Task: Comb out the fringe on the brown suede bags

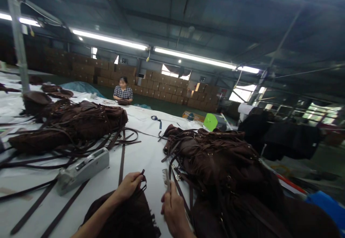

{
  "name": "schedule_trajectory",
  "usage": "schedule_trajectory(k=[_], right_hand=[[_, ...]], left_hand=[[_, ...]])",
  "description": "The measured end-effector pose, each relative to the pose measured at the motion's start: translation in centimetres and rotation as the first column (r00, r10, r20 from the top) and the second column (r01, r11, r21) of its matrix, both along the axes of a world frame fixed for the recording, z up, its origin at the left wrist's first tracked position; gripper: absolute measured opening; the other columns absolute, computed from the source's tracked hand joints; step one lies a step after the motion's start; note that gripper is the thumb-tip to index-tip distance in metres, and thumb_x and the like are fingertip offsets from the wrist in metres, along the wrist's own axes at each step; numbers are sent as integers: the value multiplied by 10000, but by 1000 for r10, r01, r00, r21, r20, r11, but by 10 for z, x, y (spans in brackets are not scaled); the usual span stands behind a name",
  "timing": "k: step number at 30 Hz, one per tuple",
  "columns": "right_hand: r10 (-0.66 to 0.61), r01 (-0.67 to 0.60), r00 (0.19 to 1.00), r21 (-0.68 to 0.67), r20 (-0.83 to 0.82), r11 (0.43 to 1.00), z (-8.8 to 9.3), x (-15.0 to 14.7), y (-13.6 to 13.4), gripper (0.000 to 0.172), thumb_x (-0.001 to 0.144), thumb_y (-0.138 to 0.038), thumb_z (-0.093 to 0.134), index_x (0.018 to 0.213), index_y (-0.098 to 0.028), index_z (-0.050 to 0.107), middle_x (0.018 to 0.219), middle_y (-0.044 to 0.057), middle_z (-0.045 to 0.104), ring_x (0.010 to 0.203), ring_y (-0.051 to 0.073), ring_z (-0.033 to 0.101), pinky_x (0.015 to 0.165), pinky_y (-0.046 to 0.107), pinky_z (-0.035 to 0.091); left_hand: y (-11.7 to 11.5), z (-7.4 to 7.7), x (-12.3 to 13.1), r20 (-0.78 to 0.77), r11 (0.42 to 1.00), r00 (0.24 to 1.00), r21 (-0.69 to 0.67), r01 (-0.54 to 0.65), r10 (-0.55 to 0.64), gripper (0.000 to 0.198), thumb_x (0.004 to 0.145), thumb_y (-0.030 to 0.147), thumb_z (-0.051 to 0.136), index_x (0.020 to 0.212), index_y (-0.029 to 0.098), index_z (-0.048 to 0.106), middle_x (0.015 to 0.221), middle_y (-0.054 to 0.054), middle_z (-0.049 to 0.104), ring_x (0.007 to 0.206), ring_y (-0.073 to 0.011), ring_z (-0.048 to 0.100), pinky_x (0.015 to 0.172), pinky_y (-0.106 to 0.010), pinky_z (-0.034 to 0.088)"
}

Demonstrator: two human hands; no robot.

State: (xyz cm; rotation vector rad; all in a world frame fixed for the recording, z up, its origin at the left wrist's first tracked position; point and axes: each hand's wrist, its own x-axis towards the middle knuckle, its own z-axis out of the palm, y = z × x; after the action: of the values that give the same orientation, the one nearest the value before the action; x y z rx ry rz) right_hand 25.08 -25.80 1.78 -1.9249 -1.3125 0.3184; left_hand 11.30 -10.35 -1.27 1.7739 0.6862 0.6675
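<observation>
My left hand (pixel 130 186) is closed in a pinch on a thin dark brown strap (pixel 143 180), whose loop sticks up past the fingertips. Under that hand lies a dark brown fringed bag (pixel 129 216) on the white table (pixel 151 148). Wrapped round the handle of a grey comb (pixel 166 179), my right hand (pixel 174 207) holds it upright, teeth facing left. Just right of this hand rises a big pile of brown bags (pixel 215 159) with straps and metal fittings.
Another pile of brown bags (pixel 86 119) lies on the left, with loose straps around it. A grey tape dispenser (pixel 83 169) stands in front of it. Across the table a person in a checked shirt (pixel 123 93) sits with brown material. Stacked cartons (pixel 167 89) line the back.
</observation>
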Motion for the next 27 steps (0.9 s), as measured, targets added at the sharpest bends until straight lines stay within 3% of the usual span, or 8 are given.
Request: schedule_trajectory(k=[2, 4, 7, 10, 14, 19, 22, 27], right_hand=[[53, -76, 981, 122, 185, 990, -2, -12, 8, 442, 931, -184, 194, 1321, -95, 382, 1014, 164, 666, 935, 225, 667, 808, 343, 557], [114, -161, 943, 127, 313, 979, -8, -25, 21, 482, 912, -123, 240, 1383, -85, 338, 1247, 200, 571, 1152, 232, 571, 966, 359, 486], [157, -127, 911, -103, 380, 987, -28, -39, 44, 559, 858, -10, 290, 1404, -118, 347, 1174, 183, 609, 1037, 234, 638, 884, 340, 536], [132, 29, 863, -309, 488, 951, -53, -42, 62, 561, 857, 17, 315, 1391, -143, 382, 996, 157, 653, 850, 247, 691, 729, 350, 583], [136, 127, 774, -362, 619, 924, -73, -24, 73, 531, 877, 3, 325, 1370, -177, 408, 922, 141, 658, 768, 247, 698, 647, 362, 585], [-32, 296, 841, -409, 540, 863, -57, 35, 59, 551, 817, 90, 245, 1301, -53, 464, 885, 204, 680, 860, 291, 692, 733, 403, 560], [-47, 260, 878, -390, 477, 884, -43, 60, 47, 596, 806, 93, 243, 1351, -82, 411, 854, 157, 693, 856, 250, 696, 735, 337, 550], [-72, 98, 990, -218, 125, 971, -37, 21, 34, 488, 965, -133, 138, 1437, -110, 259, 718, 64, 668, 603, 163, 672, 544, 223, 522]], left_hand=[[-2, -3, 0, -12, 1000, 1000, 0, -9, 9, 442, 831, 516, 405, 749, 130, 605, 544, 21, 479, 506, -134, 423, 519, -259, 284], [-4, -5, 3, -20, 1000, 1000, 13, -10, 10, 418, 837, 498, 392, 721, 144, 581, 565, 10, 498, 533, -142, 448, 545, -265, 312], [-7, -6, 6, -34, 999, 999, 53, -2, 3, 358, 841, 438, 370, 695, 164, 549, 644, -25, 562, 637, -169, 508, 619, -277, 357], [-10, -8, 4, -81, 996, 997, 90, -13, 20, 313, 825, 393, 363, 629, 184, 490, 627, -40, 563, 634, -183, 509, 610, -286, 352], [-20, -9, -3, -142, 988, 989, 151, -22, 44, 257, 796, 338, 406, 586, 196, 451, 588, -45, 548, 586, -185, 489, 580, -291, 308], [-25, -9, -16, -133, 980, 987, 188, -65, 91, 259, 829, 358, 389, 637, 200, 461, 619, -34, 556, 648, -192, 514, 613, -289, 306], [-16, -19, -21, -134, 982, 979, 130, -135, 152, 316, 831, 412, 347, 623, 199, 454, 566, -17, 519, 592, -177, 497, 603, -283, 323], [-1, -38, -12, -139, 982, 973, -7, -188, 185, 418, 803, 521, 336, 657, 180, 528, 508, 9, 491, 508, -155, 473, 540, -261, 322]])
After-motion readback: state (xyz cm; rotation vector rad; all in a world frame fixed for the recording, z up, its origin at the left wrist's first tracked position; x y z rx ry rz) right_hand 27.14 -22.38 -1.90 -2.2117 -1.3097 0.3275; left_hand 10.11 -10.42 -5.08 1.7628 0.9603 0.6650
